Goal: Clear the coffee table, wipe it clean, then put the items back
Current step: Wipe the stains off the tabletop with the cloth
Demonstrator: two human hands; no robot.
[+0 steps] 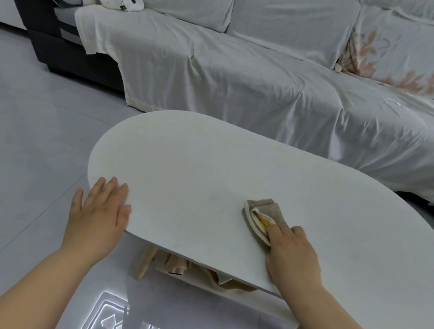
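Cloth pressed by right hand, fingers flat, on coffee table; left hand flat at edge; sofa behind.

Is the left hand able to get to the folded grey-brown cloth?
Probably yes: only bare white oval tabletop lies between the left hand and the folded grey-brown cloth, though the right hand covers its near end.

Right hand pressing cloth on coffee table, left hand flat
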